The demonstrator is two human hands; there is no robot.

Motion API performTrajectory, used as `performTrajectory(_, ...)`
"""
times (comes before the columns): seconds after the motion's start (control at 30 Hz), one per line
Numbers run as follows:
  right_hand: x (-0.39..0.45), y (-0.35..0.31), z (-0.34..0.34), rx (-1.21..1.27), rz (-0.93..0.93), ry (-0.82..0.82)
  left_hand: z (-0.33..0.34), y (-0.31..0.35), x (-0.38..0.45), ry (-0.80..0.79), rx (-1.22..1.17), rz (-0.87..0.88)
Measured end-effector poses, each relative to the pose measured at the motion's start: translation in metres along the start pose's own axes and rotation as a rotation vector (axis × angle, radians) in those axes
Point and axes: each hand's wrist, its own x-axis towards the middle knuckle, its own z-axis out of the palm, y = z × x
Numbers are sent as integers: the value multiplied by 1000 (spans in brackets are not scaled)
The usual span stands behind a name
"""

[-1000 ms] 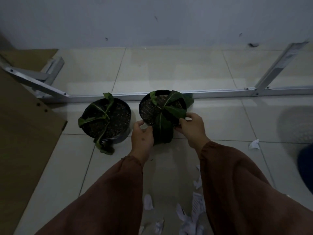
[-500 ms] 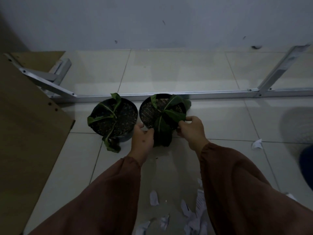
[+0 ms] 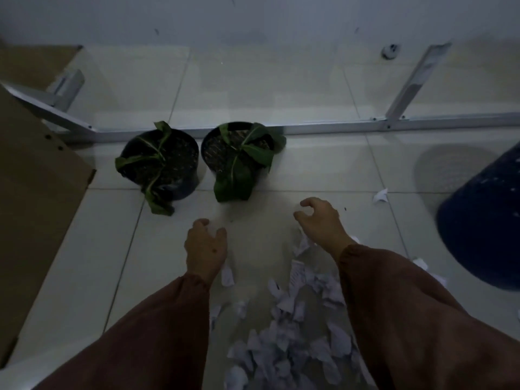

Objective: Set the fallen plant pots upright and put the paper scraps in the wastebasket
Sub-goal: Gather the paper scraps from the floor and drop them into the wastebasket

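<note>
Hovering over the floor (image 3: 323, 170), both hands are empty: left hand (image 3: 206, 249) with fingers loosely curled, right hand (image 3: 320, 220) half open, fingers bent like a claw. Neither is touching anything.

Both pots are standing upright at 12 o'clock from the hands, side by side and almost touching: left pot (image 3: 161, 164), right pot (image 3: 237, 153), limp leaves drooping over the rims. Judging them heavy with soil; best held by the rim or wall, never the leaves.

Paper scraps (image 3: 284, 344) are lying heaped at 6 o'clock, between the sleeves, with strays near the right wrist and one scrap (image 3: 380, 196) at 3 o'clock. Likely light, crumpled, easily scattered; pinching or scooping in handfuls seems fitting.

Wastebasket (image 3: 484, 226), dark blue, is sitting at 3 o'clock, apparently tipped over. Open tile lies between. Metal frame (image 3: 323, 127) is bounding the far side; wooden board (image 3: 36, 192) crowding 9 o'clock.
</note>
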Motion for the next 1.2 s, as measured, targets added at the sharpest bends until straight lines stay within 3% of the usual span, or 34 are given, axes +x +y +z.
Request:
performTrajectory(0.17, -33, 48, -4, -176, 74, -46, 14, -35, -54, 126, 229, -135)
performTrajectory(0.3, -56, 65, 6, -219, 71, -131, 24, -50, -98, 219, 267, -282)
performTrajectory(0.4, -72, 69, 19, -240, 10, -159, 30, -58, -117, 222, 331, -212)
performTrajectory(0.53, -87, 66, 30, -260, -94, -189, 36, -66, -123, -18, 330, 43)
performTrajectory(0.63, -95, 61, 30, -241, -145, -228, 40, -52, -130, -135, 204, 174)
performTrajectory(0.77, -117, 67, 34, -406, -380, -143, 35, -51, -140, 56, 232, 169)
performTrajectory(0.87, -143, 81, 47, -571, -556, -272, 24, -68, -157, 208, 294, -65)
performTrajectory(0.97, -171, 90, 61, -709, -828, -292, 15, -86, -172, 219, 350, -151)
performTrajectory(1.1, -196, 91, 84, -933, -1116, -248, 10, -98, -174, 219, 302, -85)
performTrajectory(1.2, -195, 92, 89, -975, -1072, -251, 11, -98, -172, 139, 171, 82)
